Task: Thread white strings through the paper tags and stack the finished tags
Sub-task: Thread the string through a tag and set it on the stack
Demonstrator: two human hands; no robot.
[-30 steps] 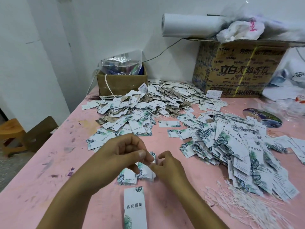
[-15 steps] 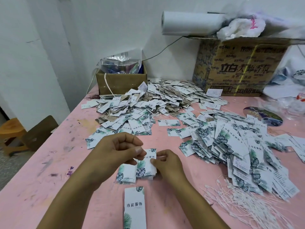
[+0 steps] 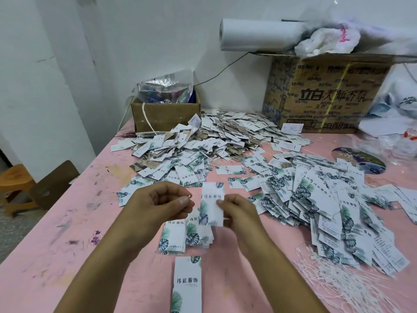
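**One head-worn wide-angle view, aimed forward and down over your hands.**

You look from above and behind your forearms, which enter at the bottom edge. Your left hand (image 3: 158, 204) and right hand (image 3: 239, 213) sit near mid-frame. They are close enough to show the white string (image 3: 189, 196) tip pinched in the left and the paper tag (image 3: 212, 199) gripped in the right. Beyond the hands the pink table (image 3: 56, 233) runs away to the printed carton (image 3: 325, 93) against the white wall (image 3: 135, 41). The lens bends the wall lines left of your left hand.
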